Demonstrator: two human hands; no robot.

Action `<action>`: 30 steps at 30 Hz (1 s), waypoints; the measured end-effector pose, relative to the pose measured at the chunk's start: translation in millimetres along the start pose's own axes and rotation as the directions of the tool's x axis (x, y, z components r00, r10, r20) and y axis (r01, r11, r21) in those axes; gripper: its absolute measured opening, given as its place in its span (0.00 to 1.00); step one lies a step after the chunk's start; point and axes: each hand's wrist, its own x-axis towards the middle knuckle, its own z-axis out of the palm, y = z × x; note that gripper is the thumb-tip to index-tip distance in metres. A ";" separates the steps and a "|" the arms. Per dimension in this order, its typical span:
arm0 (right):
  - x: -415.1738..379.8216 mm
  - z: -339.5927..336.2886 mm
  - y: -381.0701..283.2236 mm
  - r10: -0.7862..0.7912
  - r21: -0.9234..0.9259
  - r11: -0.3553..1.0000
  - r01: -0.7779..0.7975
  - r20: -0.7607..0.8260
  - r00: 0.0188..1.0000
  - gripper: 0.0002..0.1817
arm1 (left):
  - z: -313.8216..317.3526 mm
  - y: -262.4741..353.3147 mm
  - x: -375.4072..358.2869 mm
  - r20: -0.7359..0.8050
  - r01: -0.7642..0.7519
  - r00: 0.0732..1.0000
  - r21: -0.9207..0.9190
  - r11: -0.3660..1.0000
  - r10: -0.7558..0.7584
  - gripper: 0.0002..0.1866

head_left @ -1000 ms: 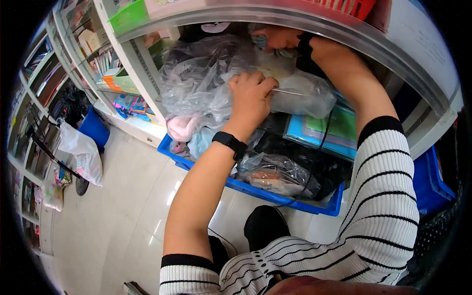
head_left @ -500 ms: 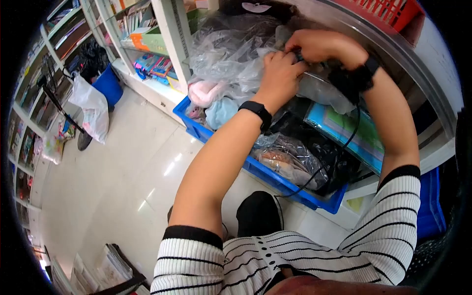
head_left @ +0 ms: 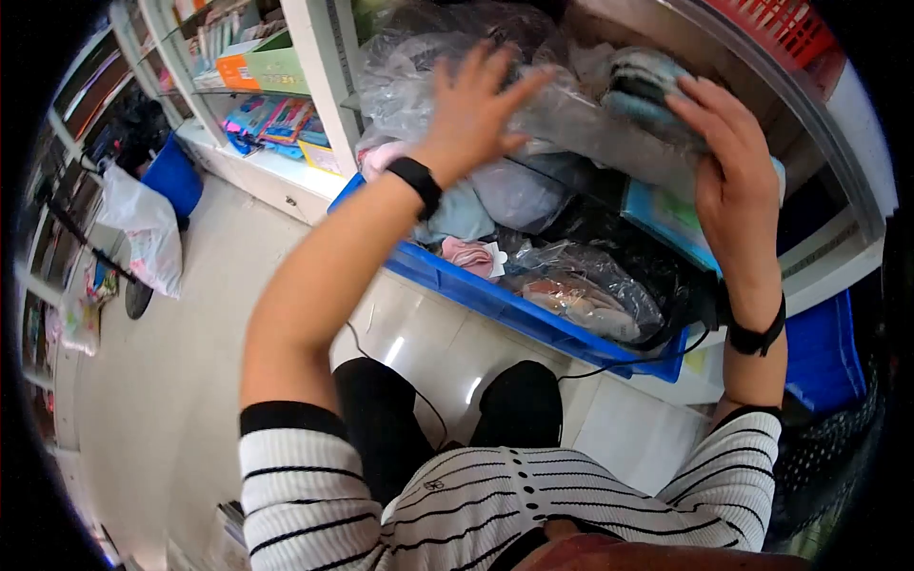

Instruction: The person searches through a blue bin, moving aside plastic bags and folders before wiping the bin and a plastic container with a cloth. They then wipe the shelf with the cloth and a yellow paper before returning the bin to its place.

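Left hand (head_left: 473, 109) spread flat on the bags (head_left: 428, 76), right hand (head_left: 728, 157) clutching a bundle (head_left: 643, 86), crate (head_left: 533, 319) below unsorted.

Floor: pale glossy tiles (head_left: 190, 381), light reflections visible.
Left shelving: white shelf unit (head_left: 319, 67) holding an orange-and-green box (head_left: 252, 68) and colourful packets (head_left: 271, 119).
Bin: blue bucket (head_left: 171, 176) against the far shelves.
Bag: white plastic bag (head_left: 143, 233) on the floor near the bucket.
Top right: red basket (head_left: 790, 33).
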 end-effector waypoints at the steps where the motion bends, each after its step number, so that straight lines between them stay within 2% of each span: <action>1: -6.0 1.8 -7.8 0.019 -0.015 1.000 -0.019 0.017 1.000 0.24 | 1.3 -22.5 -4.0 0.045 -0.006 0.999 0.103 0.995 0.001 0.47; 2: -12.6 5.3 -14.5 0.003 -0.009 1.000 -0.002 0.074 0.997 0.24 | -0.5 -43.4 -5.9 0.047 -0.018 0.999 0.078 0.997 0.015 0.47; 4: -21.9 14.9 -24.6 0.013 -0.023 1.000 -0.010 0.134 0.991 0.24 | -3.8 -83.9 -3.8 0.182 -0.146 0.976 0.151 0.978 0.118 0.48; 5: -25.9 21.9 -28.3 0.004 0.004 1.000 -0.005 0.211 0.977 0.23 | -1.7 -102.2 -4.2 0.179 -0.168 0.973 0.126 0.978 0.144 0.48; 7: -32.5 36.0 -31.7 0.003 0.035 0.999 -0.015 0.312 0.950 0.24 | 4.7 -135.9 -0.9 0.265 -0.242 0.946 0.200 0.949 0.186 0.49; 8: -34.8 42.2 -35.4 0.030 0.011 0.999 -0.035 0.318 0.948 0.24 | 11.1 -151.0 2.5 0.256 -0.261 0.943 0.177 0.949 0.211 0.49; 10: -38.6 52.7 -45.7 0.163 0.065 0.980 -0.191 0.302 0.939 0.27 | 22.8 -173.2 10.1 0.216 -0.263 0.948 0.130 0.956 0.232 0.44; 11: -42.4 57.4 -52.2 0.188 0.041 0.977 -0.210 0.300 0.935 0.27 | 26.7 -179.1 12.9 0.118 -0.310 0.947 0.108 0.945 0.297 0.40; 12: -46.3 62.1 -58.7 0.255 0.093 0.951 -0.296 0.311 0.916 0.27 | 27.8 -182.3 16.5 0.108 -0.326 0.942 0.089 0.941 0.316 0.40; 13: -48.3 69.2 -65.3 0.315 0.147 0.915 -0.376 0.322 0.893 0.28 | 27.3 -185.8 20.9 0.134 -0.311 0.944 0.065 0.948 0.300 0.34; 14: -48.4 78.7 -71.7 0.333 0.131 0.912 -0.389 0.321 0.887 0.28 | 25.3 -190.7 24.6 0.161 -0.295 0.945 0.043 0.955 0.284 0.29; 15: -48.5 89.4 -75.9 0.415 0.088 0.875 -0.476 0.371 0.831 0.28 | 30.2 -200.9 33.0 0.155 -0.307 0.942 0.028 0.951 0.299 0.29; 16: -49.8 101.4 -78.1 0.492 0.042 0.830 -0.557 0.417 0.764 0.28 | 37.2 -212.3 46.5 0.296 -0.236 0.925 -0.047 0.970 0.240 0.27; 17: -55.0 116.4 -75.3 0.506 -0.053 0.853 -0.520 0.334 0.795 0.27 | 44.4 -220.7 54.4 0.437 -0.158 0.879 -0.111 0.981 0.191 0.24; 18: -41.9 120.0 -75.8 0.521 -0.069 0.845 -0.531 0.333 0.786 0.27 | 43.1 -223.4 57.7 0.433 -0.169 0.877 -0.128 0.977 0.208 0.24; 20: -3.9 134.3 -83.9 0.576 -0.045 0.780 -0.624 0.441 0.688 0.26 | 34.8 -224.9 63.7 0.275 -0.105 0.946 -0.248 0.963 0.174 0.19; 21: 10.6 146.1 -88.9 0.556 -0.006 0.786 -0.618 0.442 0.703 0.25 | 28.8 -216.6 61.5 0.382 0.032 0.922 -0.233 0.972 0.061 0.19; 24: 60.2 191.0 -109.7 0.518 0.032 0.792 -0.609 0.491 0.700 0.25 | 54.2 -225.1 67.0 0.437 0.010 0.896 -0.211 0.977 0.086 0.19; 26: 92.0 230.0 -120.4 0.409 0.120 0.833 -0.540 0.523 0.748 0.25 | 46.5 -221.3 68.3 0.470 0.001 0.879 -0.179 0.984 0.084 0.18; 28: 123.0 279.6 -133.6 0.392 0.214 0.791 -0.573 0.543 0.743 0.24 | 59.5 -226.4 68.9 0.464 0.062 0.884 -0.252 0.966 0.064 0.17; 30: 158.5 294.5 -158.4 0.379 0.211 0.764 -0.610 0.618 0.689 0.24 | 63.9 -229.3 72.6 0.488 0.045 0.869 -0.233 0.971 0.077 0.17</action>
